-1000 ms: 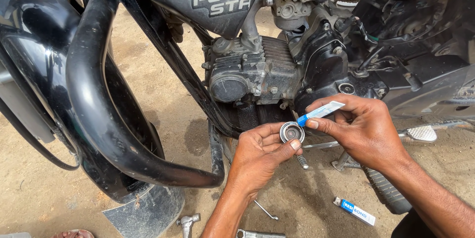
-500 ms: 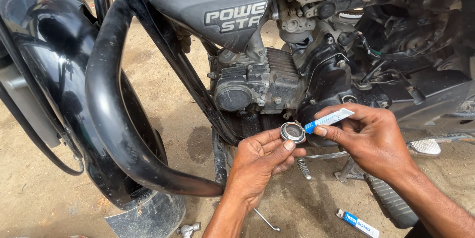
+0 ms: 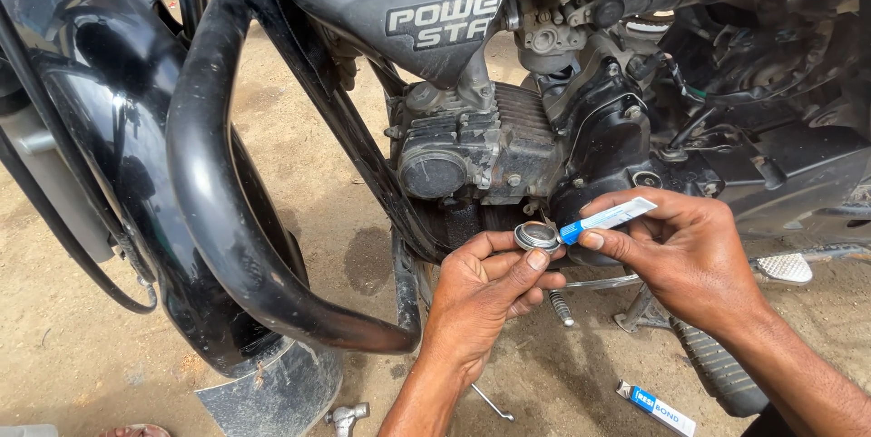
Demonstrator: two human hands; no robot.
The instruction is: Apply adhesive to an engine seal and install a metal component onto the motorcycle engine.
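Left hand: the left hand (image 3: pixel 490 296) pinches a small round metal cap (image 3: pixel 537 236) between thumb and fingertips, rim up, just in front of the engine (image 3: pixel 490 151)
Right hand: the right hand (image 3: pixel 685 251) is closed on a small white tube with a blue nozzle (image 3: pixel 606 217), the tip touching the edge of the cap
Change in view: over the last second both hands sit a little higher and further right in the picture, and the tube has tilted flatter, its nozzle staying at the cap's rim
Change in hands: the grip on cap and tube looks the same as a second ago; the two hands stay close together, nearly touching
Meaning: the work is at the stage of running the tube's contents round the cap; whether anything has come out is too small to tell
On the ground: a blue and white box (image 3: pixel 658 407) lies on the sand near the right forearm, a thin bent wire (image 3: pixel 493 403) and a metal fitting (image 3: pixel 347 415) lie lower left
Bike: the black crash bar (image 3: pixel 227 219) curves down at the left
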